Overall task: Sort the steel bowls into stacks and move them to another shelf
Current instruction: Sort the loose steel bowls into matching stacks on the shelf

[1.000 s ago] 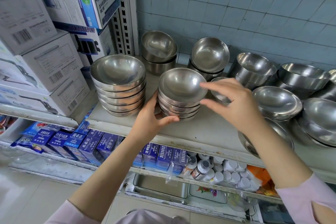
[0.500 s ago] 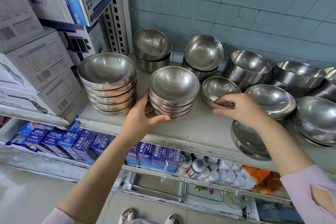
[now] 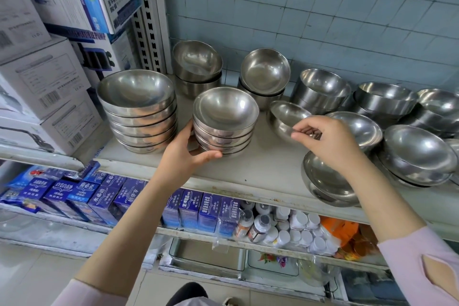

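A short stack of steel bowls was stood near the front of the gray shelf. It was held low down by the left hand. The thumb was curled round the front of the bottom bowl, and the fingers were tucked behind the stack. Just to the left of it, a taller stack of bigger bowls was stood.

To the right of the short stack, a small steel bowl was tipped up on its side. Its near rim seemed to be pinched by the right hand, with the thumb and first finger closed together, but the touching spot was partly hidden by the fingers.

More steel bowls were set along the back and the right end of the shelf, some nested, some leaning. White cardboard boxes were piled at the left. On the shelf below, blue packets and white-capped bottles were lined up.
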`<state>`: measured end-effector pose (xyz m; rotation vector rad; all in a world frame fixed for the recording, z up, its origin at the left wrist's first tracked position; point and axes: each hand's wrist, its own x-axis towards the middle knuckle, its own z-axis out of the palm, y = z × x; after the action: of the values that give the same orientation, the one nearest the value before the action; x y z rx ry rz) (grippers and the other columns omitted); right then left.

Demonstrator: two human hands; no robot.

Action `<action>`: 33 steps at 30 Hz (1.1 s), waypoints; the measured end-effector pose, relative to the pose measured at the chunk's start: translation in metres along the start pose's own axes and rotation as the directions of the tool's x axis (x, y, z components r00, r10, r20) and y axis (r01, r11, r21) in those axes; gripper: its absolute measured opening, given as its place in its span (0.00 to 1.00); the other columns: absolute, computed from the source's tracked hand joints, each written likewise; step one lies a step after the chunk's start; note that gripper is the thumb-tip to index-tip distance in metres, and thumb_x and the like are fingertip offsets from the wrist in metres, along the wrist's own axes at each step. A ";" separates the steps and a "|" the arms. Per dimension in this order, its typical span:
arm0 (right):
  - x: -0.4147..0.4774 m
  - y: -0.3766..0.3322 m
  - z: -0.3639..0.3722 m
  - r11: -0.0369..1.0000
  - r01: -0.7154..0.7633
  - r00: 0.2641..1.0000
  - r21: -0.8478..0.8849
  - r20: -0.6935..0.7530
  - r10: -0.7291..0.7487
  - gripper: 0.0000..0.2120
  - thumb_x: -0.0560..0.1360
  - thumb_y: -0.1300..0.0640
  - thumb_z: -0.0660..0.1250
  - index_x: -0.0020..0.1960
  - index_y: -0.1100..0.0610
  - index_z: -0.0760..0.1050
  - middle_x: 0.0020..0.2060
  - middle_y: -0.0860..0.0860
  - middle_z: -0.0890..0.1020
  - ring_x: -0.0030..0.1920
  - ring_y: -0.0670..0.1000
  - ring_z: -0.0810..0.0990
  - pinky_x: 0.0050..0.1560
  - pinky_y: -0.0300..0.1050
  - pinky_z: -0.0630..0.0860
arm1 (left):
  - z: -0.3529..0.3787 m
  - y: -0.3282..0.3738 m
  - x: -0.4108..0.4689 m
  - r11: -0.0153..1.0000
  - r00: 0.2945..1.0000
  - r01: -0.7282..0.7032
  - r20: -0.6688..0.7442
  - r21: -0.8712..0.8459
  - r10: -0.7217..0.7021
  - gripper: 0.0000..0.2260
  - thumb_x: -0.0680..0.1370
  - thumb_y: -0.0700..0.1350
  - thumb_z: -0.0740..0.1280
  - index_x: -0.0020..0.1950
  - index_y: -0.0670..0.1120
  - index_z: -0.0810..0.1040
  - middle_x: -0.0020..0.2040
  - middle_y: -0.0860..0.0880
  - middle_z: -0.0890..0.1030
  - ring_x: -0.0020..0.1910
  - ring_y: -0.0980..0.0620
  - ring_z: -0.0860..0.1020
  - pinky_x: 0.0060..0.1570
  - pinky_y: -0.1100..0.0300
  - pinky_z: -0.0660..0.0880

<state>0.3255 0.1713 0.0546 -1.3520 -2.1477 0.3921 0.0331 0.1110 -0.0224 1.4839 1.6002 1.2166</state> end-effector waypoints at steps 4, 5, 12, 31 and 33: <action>0.000 -0.038 -0.014 0.980 0.190 0.966 -0.059 -0.165 -0.197 0.03 0.72 0.61 0.75 0.44 0.55 0.83 0.39 0.46 0.83 0.41 0.44 0.79 0.47 0.32 0.75 | 0.000 0.000 0.000 1.000 1.000 -0.011 0.003 -0.024 0.011 0.41 0.66 0.50 0.79 0.75 0.47 0.66 0.61 0.55 0.79 0.52 0.77 0.74 0.49 0.82 0.67; 0.002 -0.051 -0.016 0.968 0.240 0.948 -0.070 -0.197 -0.249 0.02 0.72 0.61 0.75 0.44 0.56 0.84 0.39 0.46 0.83 0.41 0.45 0.80 0.47 0.33 0.75 | 0.000 0.001 0.000 0.999 1.000 -0.014 0.006 -0.032 0.014 0.41 0.66 0.50 0.79 0.75 0.47 0.65 0.61 0.55 0.79 0.53 0.76 0.74 0.49 0.82 0.67; 0.016 -0.113 -0.002 0.873 0.483 0.863 -0.073 -0.130 -0.488 0.02 0.73 0.60 0.75 0.44 0.59 0.84 0.40 0.48 0.84 0.43 0.49 0.81 0.50 0.43 0.77 | -0.001 0.003 0.001 0.996 0.999 -0.032 0.023 -0.088 0.034 0.44 0.64 0.53 0.79 0.75 0.47 0.64 0.63 0.56 0.79 0.57 0.66 0.78 0.59 0.71 0.73; 0.017 -0.107 0.035 0.911 0.404 0.914 -0.082 0.004 -0.405 0.03 0.72 0.60 0.75 0.46 0.57 0.85 0.40 0.43 0.83 0.44 0.49 0.81 0.53 0.51 0.78 | 0.000 -0.006 0.000 0.995 0.997 -0.079 -0.026 -0.064 0.077 0.46 0.64 0.57 0.79 0.76 0.47 0.62 0.68 0.52 0.76 0.66 0.56 0.74 0.66 0.59 0.72; 0.016 -0.105 0.036 0.920 0.387 0.922 -0.066 0.004 -0.388 0.03 0.72 0.58 0.75 0.46 0.56 0.85 0.40 0.44 0.84 0.44 0.49 0.82 0.55 0.53 0.77 | 0.000 -0.007 0.001 0.995 0.997 -0.076 -0.028 -0.058 0.074 0.46 0.64 0.59 0.79 0.76 0.47 0.63 0.68 0.52 0.76 0.66 0.56 0.74 0.66 0.55 0.72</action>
<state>0.2217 0.1408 0.0855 -0.9219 -2.3687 0.1564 0.0303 0.1123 -0.0284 1.5082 1.5237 1.3184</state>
